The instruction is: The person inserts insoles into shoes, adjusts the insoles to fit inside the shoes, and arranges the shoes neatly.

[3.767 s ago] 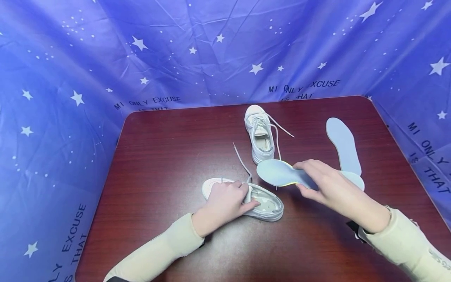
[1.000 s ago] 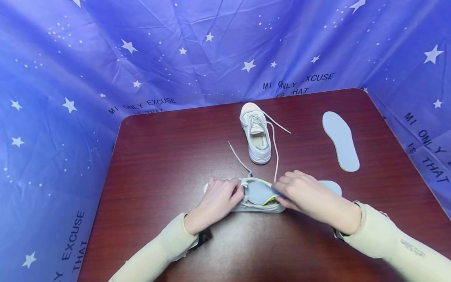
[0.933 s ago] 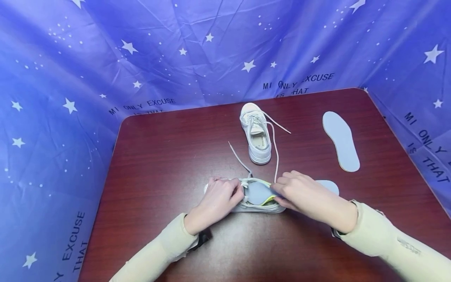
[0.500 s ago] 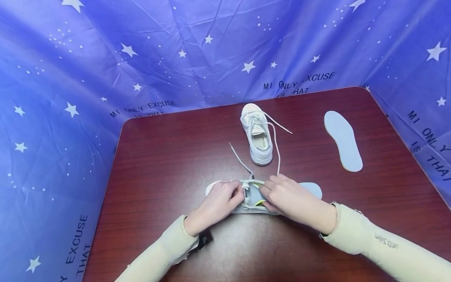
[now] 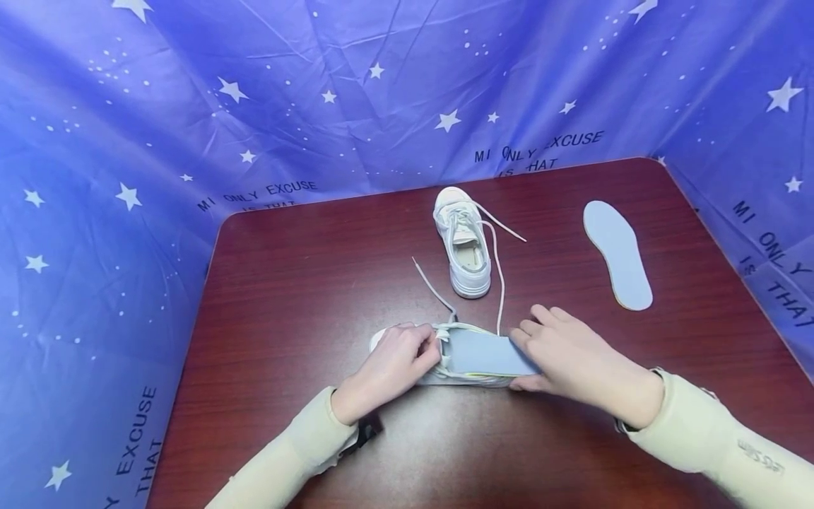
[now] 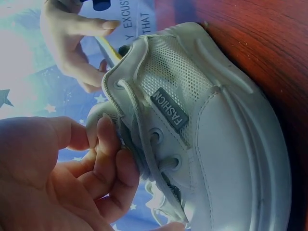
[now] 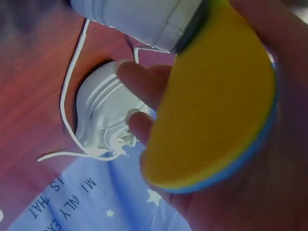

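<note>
1. The insole (image 5: pixel 483 352) is partly inside the near shoe (image 6: pixel 236 144), toward the middle of the desk (image 5: pixel 305 283); the shoe's toe points to the left edge, and the insole's rear stands out past the collar toward the right edge.
2. The left hand (image 5: pixel 397 357) pinches the shoe's tongue (image 6: pixel 98 120) between thumb and fingers. That looks a good hold: the tongue is probably soft, and lifting it should widen the throat.
3. The right hand (image 5: pixel 575 360) holds the insole's rear, thumb and fingers on opposite sides.
4. The insole is likely light and springy, blue cloth over yellow foam; pushed from the heel alone it may buckle, so gripping both long edges nearer the collar should steer better.
5. The shoe seems light too, firm-soled and apt to slide if not held.
6. A matching insole (image 5: pixel 618 254) lies flat near the desk's right edge.
</note>
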The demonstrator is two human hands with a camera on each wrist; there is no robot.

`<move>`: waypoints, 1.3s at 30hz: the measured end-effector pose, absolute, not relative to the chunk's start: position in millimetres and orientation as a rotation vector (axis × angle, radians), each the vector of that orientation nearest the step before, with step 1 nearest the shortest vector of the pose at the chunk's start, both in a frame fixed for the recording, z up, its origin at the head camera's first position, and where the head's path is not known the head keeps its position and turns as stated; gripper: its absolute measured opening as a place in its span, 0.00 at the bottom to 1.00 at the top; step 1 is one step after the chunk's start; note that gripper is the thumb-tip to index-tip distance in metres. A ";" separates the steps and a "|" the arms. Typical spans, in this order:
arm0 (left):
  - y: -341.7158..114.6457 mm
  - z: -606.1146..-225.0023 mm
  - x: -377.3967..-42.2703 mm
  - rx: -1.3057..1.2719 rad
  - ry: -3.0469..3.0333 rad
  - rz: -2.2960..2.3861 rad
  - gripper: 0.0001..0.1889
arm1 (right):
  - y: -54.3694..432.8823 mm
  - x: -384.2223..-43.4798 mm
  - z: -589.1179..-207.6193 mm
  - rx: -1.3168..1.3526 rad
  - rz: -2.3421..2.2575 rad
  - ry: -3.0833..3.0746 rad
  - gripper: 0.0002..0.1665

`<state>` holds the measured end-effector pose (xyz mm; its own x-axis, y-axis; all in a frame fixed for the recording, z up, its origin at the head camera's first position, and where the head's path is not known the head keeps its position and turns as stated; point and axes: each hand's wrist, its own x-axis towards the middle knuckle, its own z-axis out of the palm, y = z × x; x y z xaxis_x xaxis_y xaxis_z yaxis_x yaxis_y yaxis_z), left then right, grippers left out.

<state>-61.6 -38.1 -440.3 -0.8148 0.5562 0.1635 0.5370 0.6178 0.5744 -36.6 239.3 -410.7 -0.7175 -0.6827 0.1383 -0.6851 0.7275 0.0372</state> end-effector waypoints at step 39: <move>-39.0 -444.6 -63.7 1.053 2.764 0.984 0.13 | 221.1 -44.0 -412.4 1.206 0.438 -2.726 0.18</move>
